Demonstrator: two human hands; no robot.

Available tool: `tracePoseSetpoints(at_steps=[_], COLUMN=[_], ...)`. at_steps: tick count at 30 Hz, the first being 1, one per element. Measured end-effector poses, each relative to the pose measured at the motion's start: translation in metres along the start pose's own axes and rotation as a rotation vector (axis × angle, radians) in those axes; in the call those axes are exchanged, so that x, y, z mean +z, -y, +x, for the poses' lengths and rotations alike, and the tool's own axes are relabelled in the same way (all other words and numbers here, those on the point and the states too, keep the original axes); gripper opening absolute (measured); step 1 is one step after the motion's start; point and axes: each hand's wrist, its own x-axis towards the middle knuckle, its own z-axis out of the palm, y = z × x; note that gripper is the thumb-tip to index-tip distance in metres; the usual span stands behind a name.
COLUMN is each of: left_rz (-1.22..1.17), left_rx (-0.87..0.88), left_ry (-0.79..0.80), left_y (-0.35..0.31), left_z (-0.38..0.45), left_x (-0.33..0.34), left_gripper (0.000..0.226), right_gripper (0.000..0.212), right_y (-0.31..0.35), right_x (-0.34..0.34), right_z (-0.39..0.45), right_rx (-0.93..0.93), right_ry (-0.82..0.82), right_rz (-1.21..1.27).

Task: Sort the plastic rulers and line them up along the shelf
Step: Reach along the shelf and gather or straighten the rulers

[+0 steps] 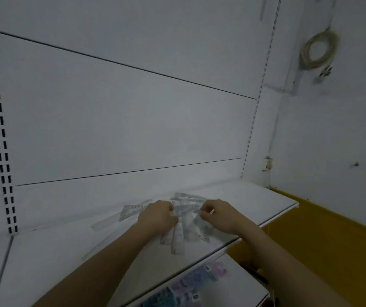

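sorting is in hand: both hands work a heap of clear rulers (185, 220) on the shelf (266, 200). left hand (157, 217) rests curled on it; right hand (218, 214) pinches a piece. a set square (131, 210) lies aside. next: lift one clear, lay it along the back.

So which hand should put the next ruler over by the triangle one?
Probably the left hand. It sits on the pile of clear rulers nearest the triangle ruler already laid leftward along the shelf; the right hand is on the pile's far side.
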Motion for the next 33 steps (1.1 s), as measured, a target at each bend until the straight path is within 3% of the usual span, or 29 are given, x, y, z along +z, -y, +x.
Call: tracePoseSetpoints(at_steps=[6,11,17,20,23,27,33], left_rz=[0.092,0.040,-0.161,-0.243,-0.318,-0.508,-0.647], left_rx=[-0.116,-0.225,-0.310,-0.339,-0.370,-0.399,-0.393], left_ry=[0.157,0.221,0.103,0.036,-0.012,-0.029,0.017], left_y=[-0.018,-0.020,-0.011,-0.002,0.002,0.001,-0.007], left_z=[0.044,0.064,0.068,0.064,0.061,0.061,0.052], left_x=[0.003,-0.007,-0.003,-0.004,-0.004,-0.006,-0.009], left_gripper=[0.070,0.065,0.062,0.058,0.055,0.052,0.052], right_gripper=[0.024,0.021,0.015,0.028,0.048,0.037,0.044], right_y=[-0.034,-0.060,-0.076,-0.072,-0.074,-0.076,-0.080], right_x=[0.000,-0.001,0.013,0.015,0.023,0.023,0.021], right_z=[0.082,0.140,0.198,0.218,0.227,0.223,0.221], right_rx=[-0.142,-0.199,-0.203,-0.206,-0.249,-0.323,-0.348], right_ry=[0.036,0.051,0.140,0.293,0.339,0.406,0.469], right_rz=[0.098,0.249,0.335,0.306,0.327,0.318,0.291])
